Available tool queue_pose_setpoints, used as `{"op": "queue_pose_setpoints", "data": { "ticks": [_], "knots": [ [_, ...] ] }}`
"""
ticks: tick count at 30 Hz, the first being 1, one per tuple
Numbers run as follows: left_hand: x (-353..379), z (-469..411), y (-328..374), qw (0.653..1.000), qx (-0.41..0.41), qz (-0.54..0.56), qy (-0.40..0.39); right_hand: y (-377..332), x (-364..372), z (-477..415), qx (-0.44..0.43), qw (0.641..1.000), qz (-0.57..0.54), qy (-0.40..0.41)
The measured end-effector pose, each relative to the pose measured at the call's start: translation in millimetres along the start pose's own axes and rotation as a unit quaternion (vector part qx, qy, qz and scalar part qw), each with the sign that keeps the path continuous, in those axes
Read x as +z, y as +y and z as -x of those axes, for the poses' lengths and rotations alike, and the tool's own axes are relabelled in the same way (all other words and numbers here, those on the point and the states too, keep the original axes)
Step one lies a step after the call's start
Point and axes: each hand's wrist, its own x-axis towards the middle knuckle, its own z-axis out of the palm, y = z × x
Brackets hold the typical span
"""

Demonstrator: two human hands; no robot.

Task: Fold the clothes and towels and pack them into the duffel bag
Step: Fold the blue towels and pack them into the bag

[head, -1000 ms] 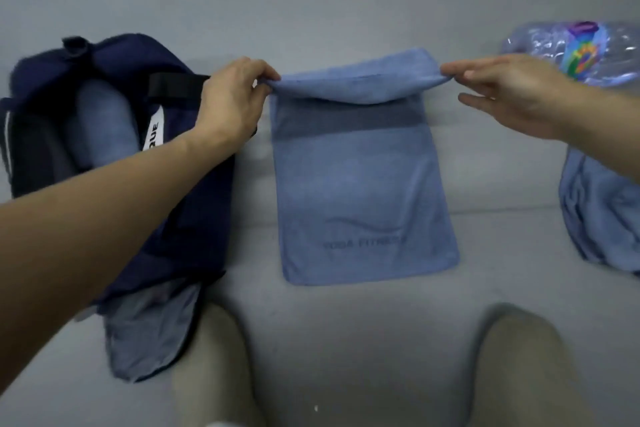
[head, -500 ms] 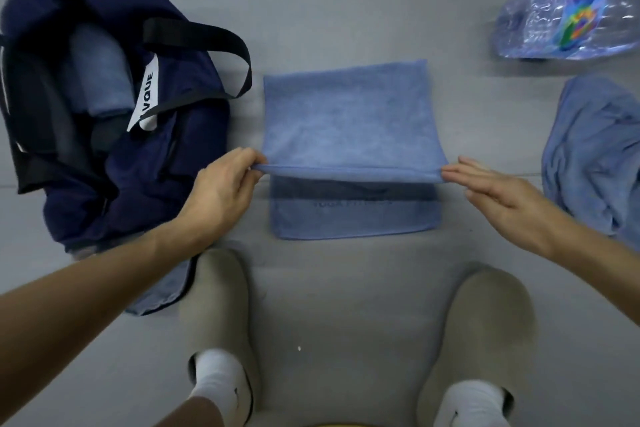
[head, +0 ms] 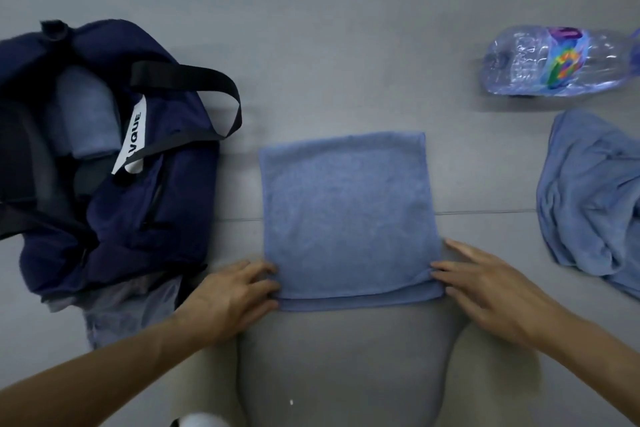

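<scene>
A blue towel (head: 348, 215) lies folded in half on the grey floor, its upper layer almost meeting the near edge. My left hand (head: 232, 295) pinches the towel's near left corner. My right hand (head: 485, 284) pinches the near right corner, fingers flat on the floor. The navy duffel bag (head: 138, 215) lies open at the left, with a rolled blue towel (head: 86, 118) inside. A second blue cloth (head: 595, 198) lies crumpled at the right.
A crushed clear plastic bottle (head: 557, 62) with a colourful label lies at the far right. A grey garment (head: 128, 312) sticks out from under the bag's near end. My two beige shoes sit at the bottom, under my forearms.
Both hands carried the towel's far edge toward me and laid it down on the near edge, folding the towel in half. The view tilted down.
</scene>
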Motion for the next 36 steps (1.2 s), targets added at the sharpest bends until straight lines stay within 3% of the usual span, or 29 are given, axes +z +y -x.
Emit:
{"op": "queue_pose_setpoints", "data": {
  "ticks": [4,9,14,19,25,28,32,36],
  "knots": [
    [-23.4,-32.7,-6.4,0.998,0.047,-0.032,0.039,-12.6,-24.3,-19.1,0.008,0.999,-0.024,0.043],
    [-44.8,-109.1,-26.3,0.986,0.005,-0.073,0.149,-8.4,-40.4,-96.4,-0.013,0.991,0.042,0.125],
    [-49.4,-169.4,-41.0,0.994,-0.057,-0.086,0.039,-3.9,-56.7,-168.9,-0.010,0.986,0.154,0.055],
    [-36.5,-181.9,-50.3,0.988,-0.082,-0.126,0.019,18.3,-47.0,-181.7,0.040,0.981,0.190,-0.006],
    [-67.7,-202.8,-74.1,0.977,-0.104,-0.186,0.005,27.0,-61.3,-191.3,0.084,0.984,0.155,-0.010],
    [-77.1,-213.9,-67.0,0.978,-0.145,-0.149,0.012,27.8,-70.0,-194.2,0.097,0.989,0.111,-0.012],
    [-74.1,-195.3,-61.7,0.973,-0.162,-0.041,0.157,39.6,-79.0,-194.5,0.083,0.991,0.075,0.068],
    [-70.7,-180.8,-62.7,0.960,-0.193,0.017,0.201,45.0,-83.6,-200.5,0.118,0.974,-0.046,0.190]
  ]
}}
